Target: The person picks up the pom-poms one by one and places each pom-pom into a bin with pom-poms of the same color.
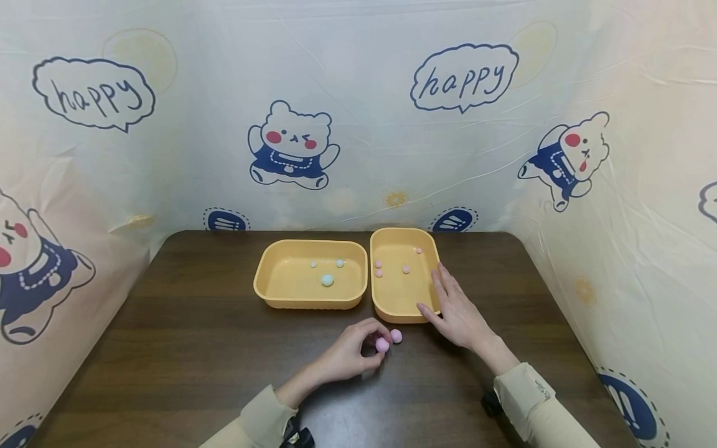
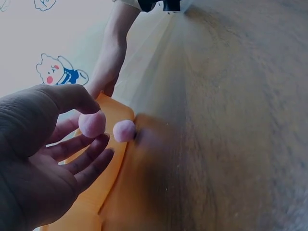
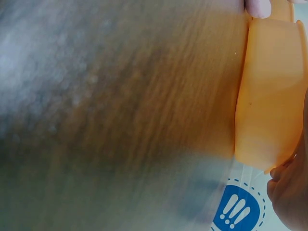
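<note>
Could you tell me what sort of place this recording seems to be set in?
Probably a small makeshift sorting booth: a dark wooden table walled in by cartoon-bear sheeting, with two yellow trays holding small soft balls.

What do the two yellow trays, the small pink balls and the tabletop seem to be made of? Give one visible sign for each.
Yellow trays: probably moulded plastic; smooth, even colour, rounded corners, slight sheen.
Pink balls: apparently soft fibre pompoms; fuzzy matt surface in the left wrist view.
Tabletop: dark wood or wood-look laminate; grain lines show, which of the two is unclear.
</note>
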`<act>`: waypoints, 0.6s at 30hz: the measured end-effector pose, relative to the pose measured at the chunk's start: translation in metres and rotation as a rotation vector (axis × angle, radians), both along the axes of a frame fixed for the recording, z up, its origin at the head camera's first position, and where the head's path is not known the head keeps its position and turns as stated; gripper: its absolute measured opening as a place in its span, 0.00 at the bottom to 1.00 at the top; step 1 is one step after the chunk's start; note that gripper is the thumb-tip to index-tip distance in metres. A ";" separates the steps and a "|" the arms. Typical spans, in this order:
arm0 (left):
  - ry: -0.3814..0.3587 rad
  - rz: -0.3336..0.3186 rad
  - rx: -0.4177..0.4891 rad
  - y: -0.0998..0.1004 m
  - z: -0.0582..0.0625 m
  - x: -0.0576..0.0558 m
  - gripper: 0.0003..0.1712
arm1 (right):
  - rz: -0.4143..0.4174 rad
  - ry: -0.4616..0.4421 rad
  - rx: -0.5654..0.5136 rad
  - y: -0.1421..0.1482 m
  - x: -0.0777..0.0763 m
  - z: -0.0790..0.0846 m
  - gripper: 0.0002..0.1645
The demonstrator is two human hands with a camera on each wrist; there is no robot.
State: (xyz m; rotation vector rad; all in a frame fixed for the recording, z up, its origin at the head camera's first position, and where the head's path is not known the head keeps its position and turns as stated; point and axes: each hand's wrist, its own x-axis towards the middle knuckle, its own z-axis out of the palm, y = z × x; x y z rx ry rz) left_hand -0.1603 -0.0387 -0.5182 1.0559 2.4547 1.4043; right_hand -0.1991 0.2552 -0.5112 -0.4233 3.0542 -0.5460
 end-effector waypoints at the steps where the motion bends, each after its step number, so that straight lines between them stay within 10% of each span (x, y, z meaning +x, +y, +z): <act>1: -0.004 0.003 -0.003 0.000 0.000 0.000 0.15 | 0.000 0.000 0.000 0.000 0.000 0.000 0.59; 18: 0.004 0.009 0.034 0.003 0.005 -0.001 0.15 | 0.001 -0.001 -0.006 0.000 0.001 0.001 0.61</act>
